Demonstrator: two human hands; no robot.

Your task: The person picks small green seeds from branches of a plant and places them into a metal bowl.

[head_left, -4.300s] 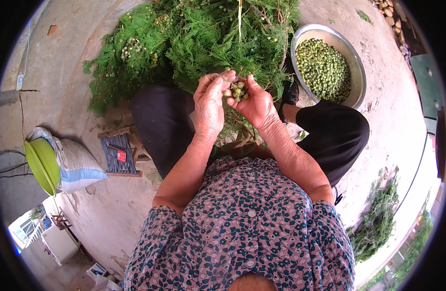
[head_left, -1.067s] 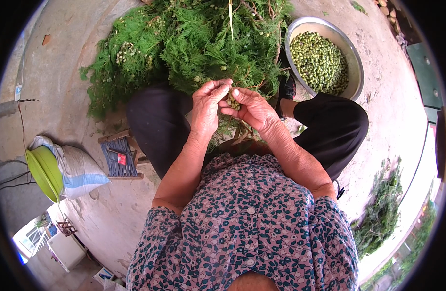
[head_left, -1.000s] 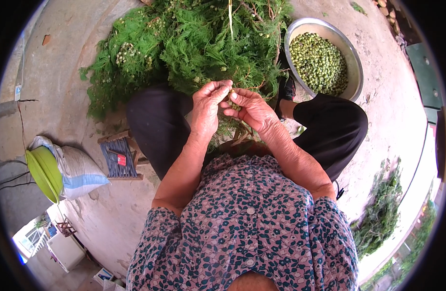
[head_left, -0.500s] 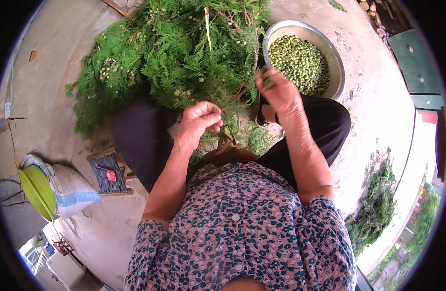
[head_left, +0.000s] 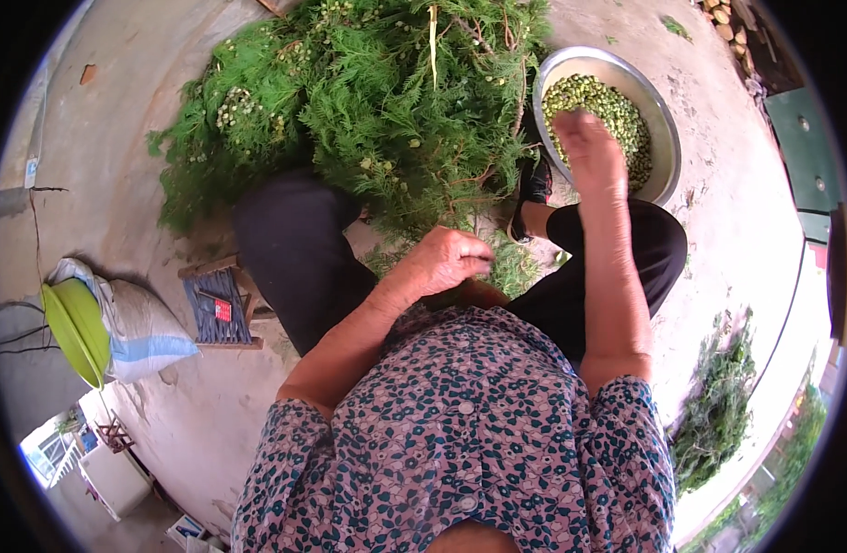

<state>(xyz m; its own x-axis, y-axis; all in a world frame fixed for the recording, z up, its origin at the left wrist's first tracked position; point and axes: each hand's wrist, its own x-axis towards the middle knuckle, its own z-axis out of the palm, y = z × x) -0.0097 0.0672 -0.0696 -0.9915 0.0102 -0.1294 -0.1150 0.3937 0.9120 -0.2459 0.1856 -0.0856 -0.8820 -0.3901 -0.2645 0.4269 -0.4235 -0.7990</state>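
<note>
Over the near side of a metal bowl (head_left: 665, 138), my right hand (head_left: 595, 161) reaches with its fingers stretched out and somewhat blurred. No berry shows in that hand. Small round green berries (head_left: 617, 109) fill much of the bowl. In front of my lap, my left hand (head_left: 446, 261) is closed, its fingers curled together. What those fingers hold, if anything, is hidden. Beyond my knees lies a large heap of green conifer branches (head_left: 377, 101), with pale green berry clusters (head_left: 239, 109) on some sprays.
A low stool with a dark woven seat (head_left: 216, 309) stands left of my knee. Farther left, a pale sack (head_left: 147, 327) leans by a lime-green basin (head_left: 76, 332). More cut greenery (head_left: 718, 405) lies at the right. Stacked logs (head_left: 721, 18) sit at the far right.
My right hand has moved from beside the bowl to over its berries, and the green bits in its fingers no longer show. My left hand has shifted right and lower. The view has turned slightly.
</note>
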